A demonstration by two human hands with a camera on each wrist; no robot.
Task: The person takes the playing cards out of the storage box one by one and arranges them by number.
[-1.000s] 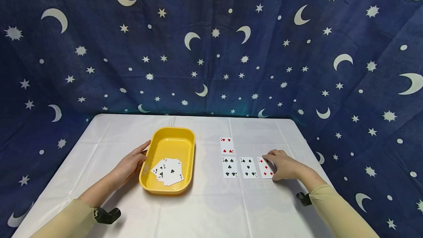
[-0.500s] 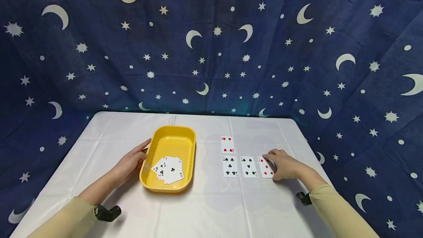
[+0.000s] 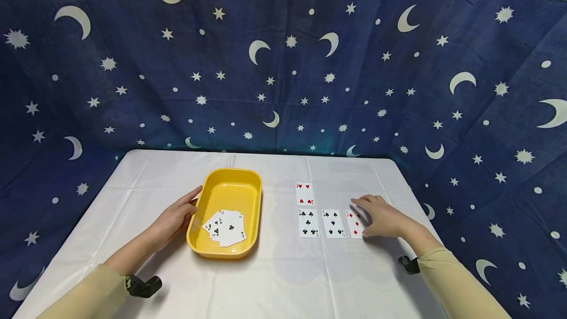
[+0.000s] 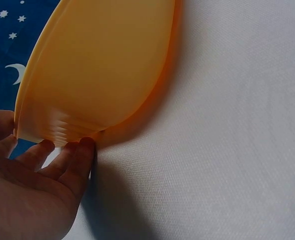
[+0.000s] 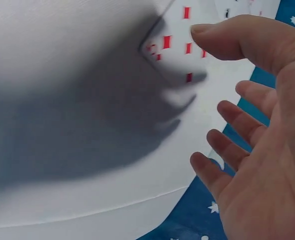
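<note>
My left hand (image 3: 174,218) holds the left side of a yellow tray (image 3: 250,181), thumb at the rim and fingers against the outer wall in the left wrist view. Inside the tray, face-up playing cards (image 3: 231,228) lie overlapping near its front end. On the right, my right hand (image 3: 383,218) hovers over the right end of a card row, fingers spread and holding nothing. Under it lies a diamonds playing card (image 3: 354,223), partly hidden in the head view. The right wrist view shows the thumb (image 5: 222,42) apart from the fingers, above this card.
Left of the diamonds card lie a spades card (image 3: 333,223) and a clubs card (image 3: 308,223). A hearts card (image 3: 304,194) sits just behind the clubs card. White cloth covers the table (image 3: 283,279); a blue curtain (image 3: 283,63) with moons and stars hangs behind.
My right hand has let go of the diamonds card and lifted slightly, its thumb and fingers spreading. The left hand and the tray stay in place.
</note>
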